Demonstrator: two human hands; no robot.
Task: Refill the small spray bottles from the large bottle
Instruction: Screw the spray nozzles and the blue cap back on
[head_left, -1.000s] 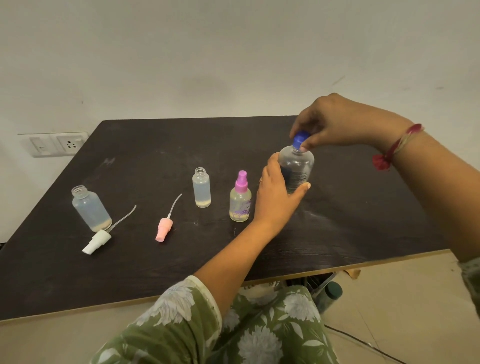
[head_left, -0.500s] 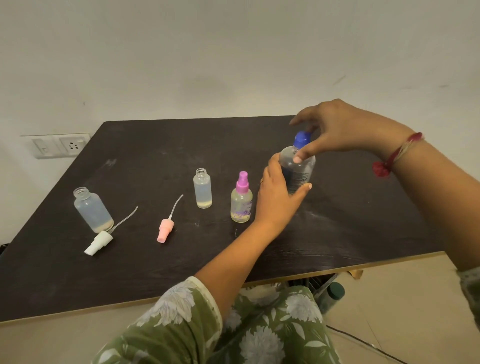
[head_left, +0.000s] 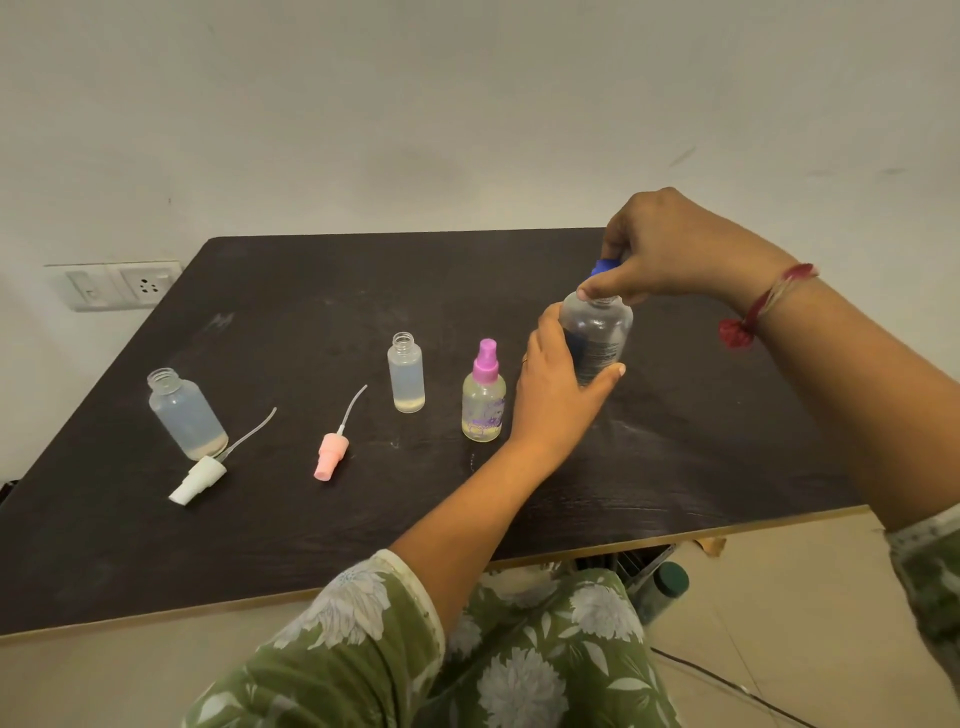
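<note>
Standing right of centre in the head view, the large bottle (head_left: 597, 332) is gripped round its body by the left hand (head_left: 553, 395), fingers curled. The blue cap (head_left: 602, 266) is pinched by the right hand (head_left: 675, 249) just above the neck; whether it is fully off cannot be told. Two uncapped small bottles (head_left: 406, 374) are seen on the desk (head_left: 363, 291), centre and left. A pink-topped bottle (head_left: 484, 400) is just beside the left hands' wrist and could be knocked over. Liquid could be spilled, the necks being narrow.
</note>
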